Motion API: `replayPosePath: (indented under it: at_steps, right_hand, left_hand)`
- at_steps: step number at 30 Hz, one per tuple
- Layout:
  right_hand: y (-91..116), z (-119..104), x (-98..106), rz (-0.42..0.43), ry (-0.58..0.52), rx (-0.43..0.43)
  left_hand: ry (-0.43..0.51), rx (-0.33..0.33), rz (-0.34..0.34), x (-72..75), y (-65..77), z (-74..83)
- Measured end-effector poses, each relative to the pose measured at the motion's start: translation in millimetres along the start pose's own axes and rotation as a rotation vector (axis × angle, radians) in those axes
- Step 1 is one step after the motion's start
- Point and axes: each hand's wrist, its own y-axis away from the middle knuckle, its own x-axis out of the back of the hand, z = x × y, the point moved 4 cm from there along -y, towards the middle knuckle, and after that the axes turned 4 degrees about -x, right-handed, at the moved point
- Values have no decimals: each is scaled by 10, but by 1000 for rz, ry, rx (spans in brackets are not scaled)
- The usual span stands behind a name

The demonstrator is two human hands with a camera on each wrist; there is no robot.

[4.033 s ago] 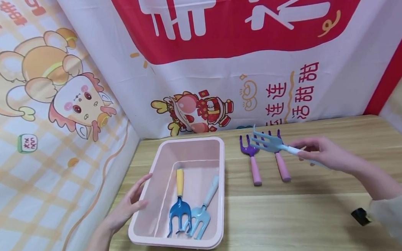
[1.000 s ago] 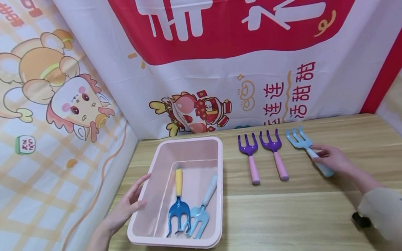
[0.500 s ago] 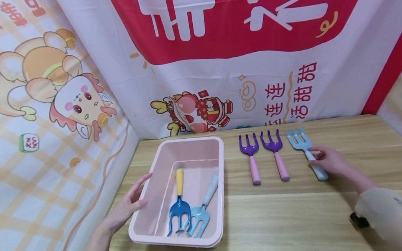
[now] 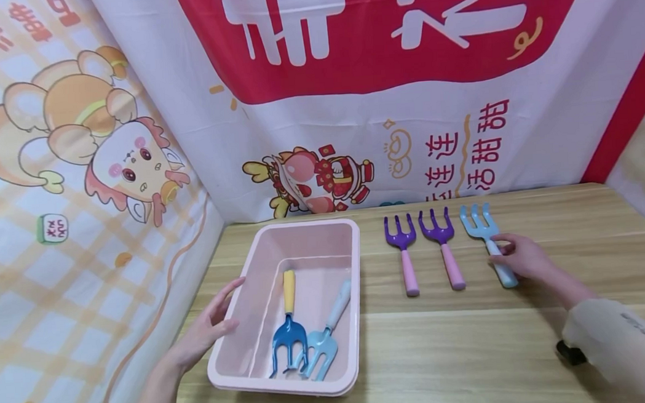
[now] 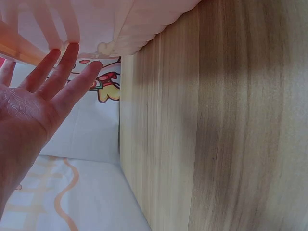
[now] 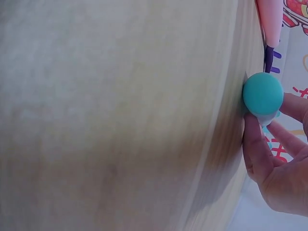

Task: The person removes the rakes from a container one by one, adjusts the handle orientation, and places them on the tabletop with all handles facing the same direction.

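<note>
In the head view, my right hand [image 4: 525, 255] pinches the pale handle of a light blue hand fork [image 4: 482, 225] lying on the table. The turquoise end of that fork's handle [image 6: 263, 94] faces the right wrist camera, with fingers and thumb on either side. Two purple hand forks with pink handles, a nearer one [image 4: 447, 243] and a farther one [image 4: 403, 246], lie to its left. My left hand [image 4: 205, 329] rests at the left side of a pink plastic tub [image 4: 358, 298]; in the left wrist view its straight fingers [image 5: 65, 72] touch the outer wall.
Inside the tub lie a dark blue hand fork with a yellow handle [image 4: 288, 296] and a light blue hand fork [image 4: 335, 311], their tines overlapping. A printed cloth [image 4: 395, 117] hangs behind the wooden table [image 4: 448, 360]; another covers the left side [image 4: 83, 271].
Four seconds ago my right hand held the light blue fork raised over the purple ones; it now lies right of them. Lately its handle end has swung left, straightening it. My left hand stays put.
</note>
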Motion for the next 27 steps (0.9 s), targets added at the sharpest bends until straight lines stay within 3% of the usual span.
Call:
replayPosePath:
  at_steps: [7,15,27]
  right_hand:
    - [-1,24,0,13,-27,0]
    - [46,-25,64,89,-69,104]
    - [214,-612,119,102,-58,253]
  left_hand:
    - [4,-2,-1,-3,-8,-11]
    - [3,9,3,6,-24,-24]
    - [20,-17,-9,18,-31,-40]
